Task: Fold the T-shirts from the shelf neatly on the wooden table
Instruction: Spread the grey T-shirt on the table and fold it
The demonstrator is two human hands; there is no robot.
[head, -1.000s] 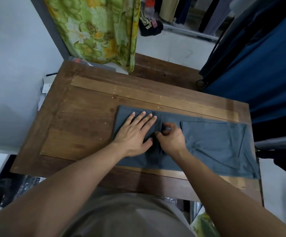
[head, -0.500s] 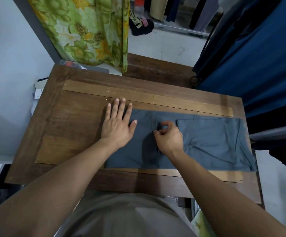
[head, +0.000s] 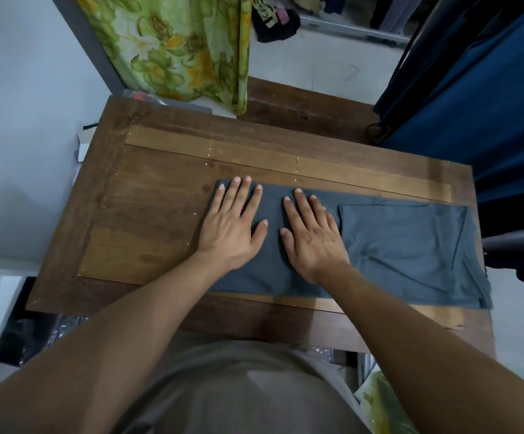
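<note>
Both of your hands lie palm down on the grey T-shirt point(head: 404, 245), fingers straight and a little spread, gripping nothing. Your left hand point(head: 232, 227) presses the shirt's left end, its fingertips close to the far left corner of the cloth and its outer edge along the shirt's left border. Your right hand point(head: 312, 236) rests just beside it, toward the middle of the shirt. The two thumbs are near each other but apart.

The T-shirt is folded into a long band that lies across the wooden table point(head: 160, 214), nearer your edge than the far one. It runs from about the middle of the table to the right edge, where its end reaches the table's rim. Just right of your right hand a straight fold edge crosses the band. The panel beyond it shows some creases, with a small mark at its far edge that is too small to read.

The table's left part is bare wood, with a paler strip along the far side. Beyond the far left corner hangs a green and yellow floral cloth point(head: 173, 42). Dark blue fabric point(head: 489, 104) hangs to the right of the table. A dark garment point(head: 273, 23) lies on the pale floor farther back. Your own grey shirt point(head: 238, 386) fills the bottom of the view.
</note>
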